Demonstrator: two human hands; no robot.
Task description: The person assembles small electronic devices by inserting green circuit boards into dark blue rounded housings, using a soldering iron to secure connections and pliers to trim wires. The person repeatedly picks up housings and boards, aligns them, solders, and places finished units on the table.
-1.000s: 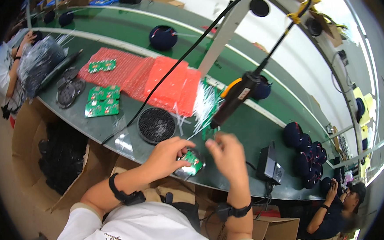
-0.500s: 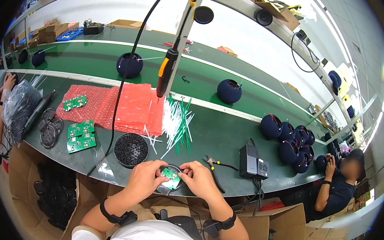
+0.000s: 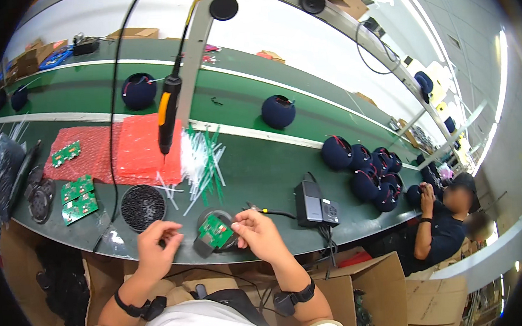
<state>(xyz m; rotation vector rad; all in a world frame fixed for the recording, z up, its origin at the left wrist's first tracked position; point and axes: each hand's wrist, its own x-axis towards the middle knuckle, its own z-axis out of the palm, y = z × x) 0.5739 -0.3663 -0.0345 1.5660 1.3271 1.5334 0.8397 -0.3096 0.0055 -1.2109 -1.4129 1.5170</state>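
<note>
A round black housing [image 3: 227,247] lies near the bench's front edge with a green circuit board [image 3: 213,228] on it. At its right rim is my right hand [image 3: 257,235], thumb and fingers closed on the edge. My left hand [image 3: 157,248] is off the housing, fingers curled but apart, with nothing visible between them. It is just below a round dish of small black screws [image 3: 143,207]. An orange-and-black electric screwdriver [image 3: 169,112] hangs above the bench, bit downward. Pliers [image 3: 270,211] lie beyond my right hand, partly hidden by it.
More green boards [image 3: 79,200] and red bubble wrap [image 3: 84,151] lie left. White and green strips [image 3: 204,163] are scattered mid-bench. A black power box [image 3: 316,202] and several dark blue round shells [image 3: 337,152] stand right. A co-worker [image 3: 441,229] sits at far right. Open cartons [image 3: 364,294] are below.
My left hand has let go of the housing and moved left toward the screw dish. My right hand stays at the housing's right rim. The whole view has shifted, moving the bench leftward.
</note>
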